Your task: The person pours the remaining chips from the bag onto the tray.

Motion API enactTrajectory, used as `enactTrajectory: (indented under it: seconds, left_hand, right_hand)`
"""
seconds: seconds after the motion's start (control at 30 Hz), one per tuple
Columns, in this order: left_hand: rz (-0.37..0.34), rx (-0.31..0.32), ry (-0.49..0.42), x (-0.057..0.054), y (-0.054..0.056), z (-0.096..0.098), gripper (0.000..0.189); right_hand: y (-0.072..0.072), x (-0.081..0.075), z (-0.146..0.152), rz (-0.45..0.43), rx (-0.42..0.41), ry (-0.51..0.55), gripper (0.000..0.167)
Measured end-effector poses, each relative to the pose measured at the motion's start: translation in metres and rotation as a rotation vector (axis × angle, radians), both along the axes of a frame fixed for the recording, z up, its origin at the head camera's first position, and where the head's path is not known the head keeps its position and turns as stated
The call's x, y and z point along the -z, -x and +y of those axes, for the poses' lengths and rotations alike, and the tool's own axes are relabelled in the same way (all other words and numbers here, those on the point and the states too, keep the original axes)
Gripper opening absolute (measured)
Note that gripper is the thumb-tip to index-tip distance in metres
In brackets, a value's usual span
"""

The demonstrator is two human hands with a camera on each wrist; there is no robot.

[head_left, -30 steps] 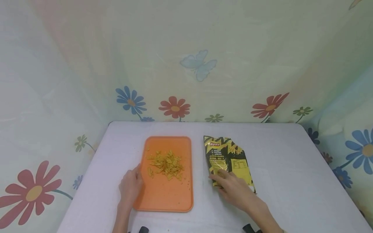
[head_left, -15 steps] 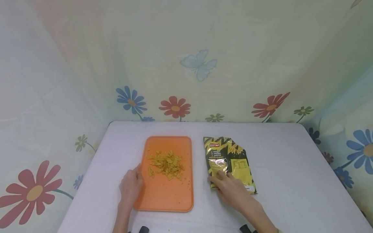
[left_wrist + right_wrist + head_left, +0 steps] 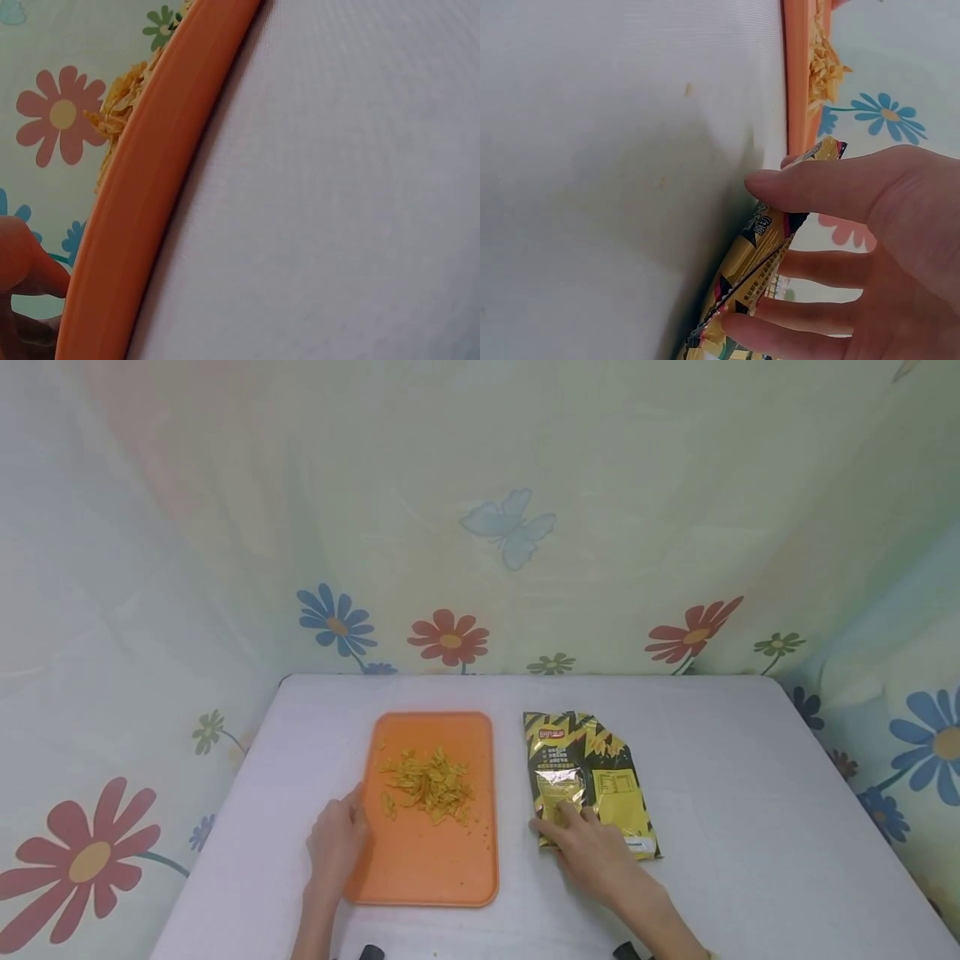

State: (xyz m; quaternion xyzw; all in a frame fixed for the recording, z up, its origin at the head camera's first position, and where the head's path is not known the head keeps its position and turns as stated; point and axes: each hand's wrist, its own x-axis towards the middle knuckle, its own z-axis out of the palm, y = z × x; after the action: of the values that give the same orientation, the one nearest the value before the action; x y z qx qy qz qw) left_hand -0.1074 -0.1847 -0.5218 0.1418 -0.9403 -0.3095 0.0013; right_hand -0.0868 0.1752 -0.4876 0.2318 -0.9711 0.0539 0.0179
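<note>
In the head view, an orange tray (image 3: 420,868) lies on the white table, bearing a heap of yellow chip pieces (image 3: 431,785). My left hand (image 3: 337,839) grips the tray's left edge, its fingertips at the rim, also in the left wrist view (image 3: 30,262). Right of the tray lies a black and yellow snack bag (image 3: 615,785). Over the bag's near left part rests my right hand (image 3: 592,856). In the right wrist view the right thumb lies along the bag's near edge, while the fairly straight fingers (image 3: 817,266) reach across it.
A white cloth covers the table (image 3: 720,793). Small crumbs (image 3: 688,89) dot the cloth in the right wrist view. A flowered curtain (image 3: 600,527) hangs behind and at both sides. Black camera mounts (image 3: 371,952) show at the bottom edge.
My right hand has shifted slightly left and toward me. The bag's near right corner has settled flatter. My left hand and the tray have stayed in place.
</note>
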Motion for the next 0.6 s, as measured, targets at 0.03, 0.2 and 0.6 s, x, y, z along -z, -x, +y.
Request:
enactTrajectory:
  seconds: [0.03, 0.2, 0.6]
  left_hand:
    - [-0.003, -0.001, 0.001, -0.0002, -0.0002, 0.0, 0.046]
    - [-0.011, -0.007, -0.001, -0.0013, -0.0014, -0.0019, 0.046]
    - [-0.002, -0.012, -0.003, -0.0042, -0.0038, -0.0012, 0.046]
  right_hand:
    - [-0.0003, 0.0001, 0.0, 0.003, 0.001, -0.001, 0.042]
    - [-0.0023, -0.0014, -0.0017, 0.002, 0.005, 0.013, 0.044]
    - [-0.009, -0.007, -0.0008, 0.005, 0.021, 0.026, 0.047]
